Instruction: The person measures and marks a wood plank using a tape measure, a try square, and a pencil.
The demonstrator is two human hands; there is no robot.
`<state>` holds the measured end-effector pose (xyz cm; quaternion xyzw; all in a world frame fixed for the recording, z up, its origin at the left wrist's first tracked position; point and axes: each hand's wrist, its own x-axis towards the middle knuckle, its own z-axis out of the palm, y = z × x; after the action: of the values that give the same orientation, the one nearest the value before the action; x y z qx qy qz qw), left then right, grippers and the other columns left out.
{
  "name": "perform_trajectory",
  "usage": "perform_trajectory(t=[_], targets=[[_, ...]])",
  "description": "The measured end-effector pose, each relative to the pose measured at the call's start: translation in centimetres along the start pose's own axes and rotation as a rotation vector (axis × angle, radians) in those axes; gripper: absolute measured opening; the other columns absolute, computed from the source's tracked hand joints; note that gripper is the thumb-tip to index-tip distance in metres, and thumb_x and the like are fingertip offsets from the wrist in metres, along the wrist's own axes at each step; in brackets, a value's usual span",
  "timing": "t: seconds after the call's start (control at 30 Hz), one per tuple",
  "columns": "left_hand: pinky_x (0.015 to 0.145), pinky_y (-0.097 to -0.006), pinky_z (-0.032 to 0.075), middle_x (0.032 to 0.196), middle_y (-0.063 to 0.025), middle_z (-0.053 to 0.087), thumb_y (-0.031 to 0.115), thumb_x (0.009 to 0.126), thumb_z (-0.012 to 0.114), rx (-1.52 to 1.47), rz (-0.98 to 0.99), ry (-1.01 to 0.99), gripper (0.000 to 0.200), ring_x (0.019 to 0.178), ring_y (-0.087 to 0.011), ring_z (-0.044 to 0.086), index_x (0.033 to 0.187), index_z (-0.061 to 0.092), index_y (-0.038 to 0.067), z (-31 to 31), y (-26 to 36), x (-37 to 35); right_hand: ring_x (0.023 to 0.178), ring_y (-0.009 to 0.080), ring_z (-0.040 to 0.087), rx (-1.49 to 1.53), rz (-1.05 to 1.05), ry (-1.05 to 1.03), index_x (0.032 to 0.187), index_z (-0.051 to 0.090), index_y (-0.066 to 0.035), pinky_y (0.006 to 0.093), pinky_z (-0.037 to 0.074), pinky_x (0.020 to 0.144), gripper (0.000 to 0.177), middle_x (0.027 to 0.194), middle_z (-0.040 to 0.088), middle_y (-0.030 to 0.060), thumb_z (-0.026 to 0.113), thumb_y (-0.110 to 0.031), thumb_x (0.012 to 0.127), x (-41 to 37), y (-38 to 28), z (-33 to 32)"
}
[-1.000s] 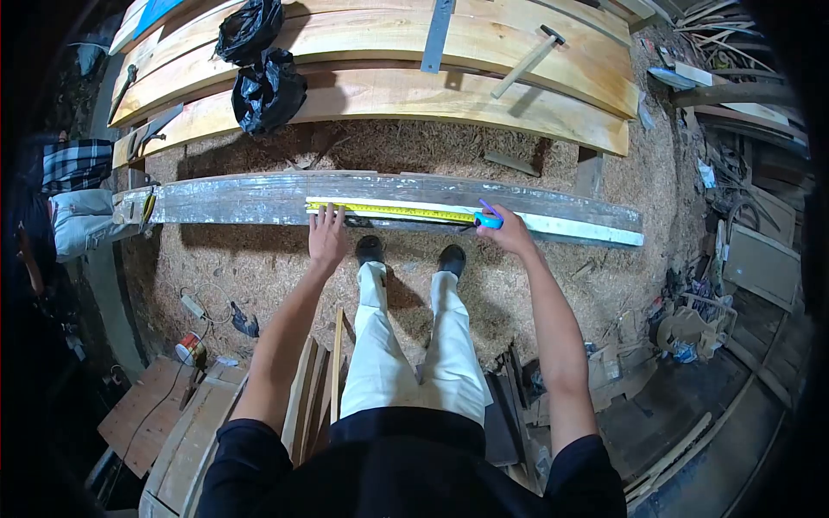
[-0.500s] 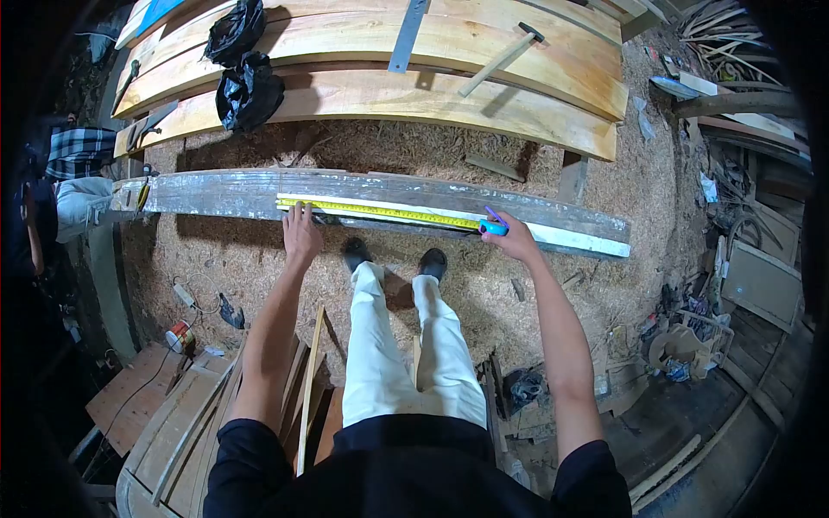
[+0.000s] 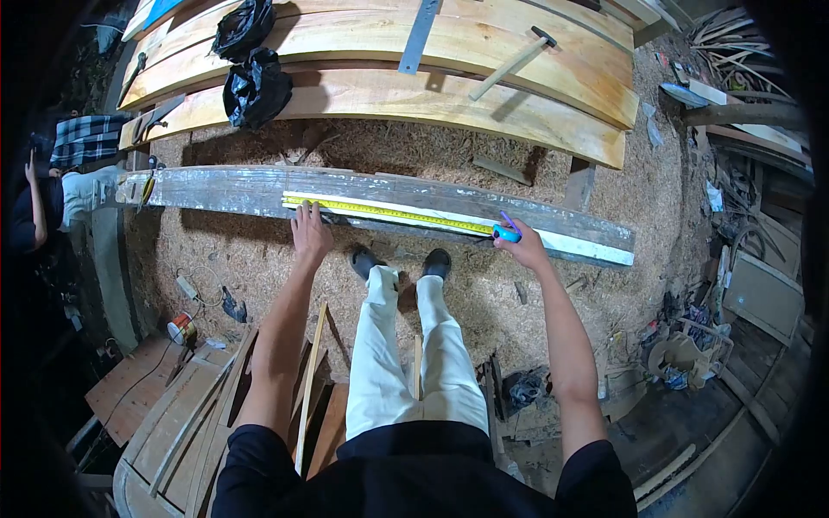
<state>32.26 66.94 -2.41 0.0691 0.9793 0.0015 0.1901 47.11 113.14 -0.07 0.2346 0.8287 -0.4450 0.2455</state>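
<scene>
A yellow tape measure blade (image 3: 389,212) lies stretched along a white strip (image 3: 561,242) on a long weathered board (image 3: 224,188). My left hand (image 3: 311,233) grips the blade's left end against the strip, its fingertips over the near edge. At the other end, my right hand (image 3: 525,249) is closed around the turquoise tape measure case (image 3: 508,233). A thin purple pen or pencil (image 3: 509,219) sticks up from the same hand. What the fingers do beneath the case is hidden.
Beyond the board lie pale planks (image 3: 363,95) bearing a hammer (image 3: 518,65), a metal ruler (image 3: 418,39) and black plastic bags (image 3: 257,86). Wood shavings cover the floor. Another person (image 3: 73,194) is at the left. Boards (image 3: 186,414) stand close behind me.
The scene sits slightly further right and lower in view, and my feet show a little differently. Both hands keep their places at the tape's ends, the case perhaps slightly further right.
</scene>
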Motion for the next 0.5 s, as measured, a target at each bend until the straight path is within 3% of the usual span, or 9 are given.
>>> perform_trajectory(t=[0.23, 0.5], targets=[[0.112, -0.0510, 0.025, 0.144, -0.0197, 0.040, 0.015, 0.083, 0.055, 0.038, 0.153, 0.016, 0.057, 0.137, -0.0366, 0.032, 0.138, 0.043, 0.006, 0.4, 2.8, -1.3, 0.101, 0.0304, 0.065, -0.016, 0.007, 0.027, 0.117, 0.061, -0.010, 0.0383, 0.049, 0.088, 0.053, 0.107, 0.068, 0.0156, 0.080, -0.028, 0.071, -0.7, -0.4, 0.2], [0.114, -0.0504, 0.022, 0.142, -0.0231, 0.039, 0.017, 0.083, 0.054, -0.031, 0.359, -0.034, 0.058, 0.135, -0.0370, 0.034, 0.139, 0.043, 0.006, 1.7, 12.8, -3.9, 0.100, 0.0264, 0.065, 0.023, -0.038, 0.057, 0.116, 0.060, -0.008, 0.0364, 0.048, 0.089, 0.051, 0.105, 0.068, 0.0131, 0.081, -0.021, 0.072, -0.9, 0.1, 0.7]])
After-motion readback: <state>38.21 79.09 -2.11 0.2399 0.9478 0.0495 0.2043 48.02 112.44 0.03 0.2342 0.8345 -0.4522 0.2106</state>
